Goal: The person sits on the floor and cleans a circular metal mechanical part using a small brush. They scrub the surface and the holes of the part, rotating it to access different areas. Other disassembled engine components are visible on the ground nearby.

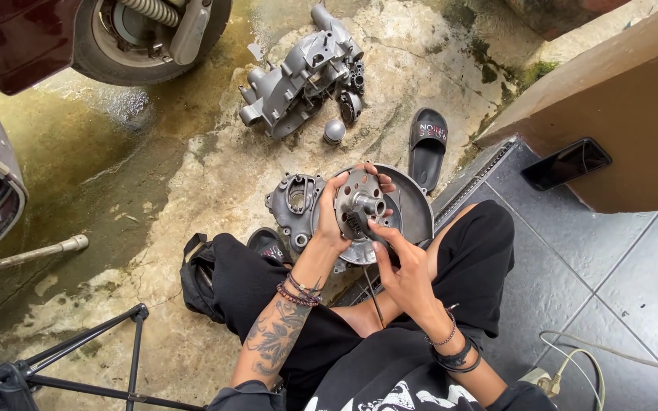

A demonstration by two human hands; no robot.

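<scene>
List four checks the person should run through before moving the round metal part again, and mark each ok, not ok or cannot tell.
1. Left hand grips the round metal part by its rim: ok.
2. Right hand fingers reach the part's centre: ok.
3. Thin rod below the right hand secured: cannot tell.
4. Grey engine casing on the ground, beside the part: ok.
5. Phone lies on the ledge, apart from the work: ok.

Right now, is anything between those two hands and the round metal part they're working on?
Nothing visible. The left hand already grips the round metal part by its edge, and the right hand has its fingertips on the part's centre, beside the hub. Both hands touch it directly.
</scene>
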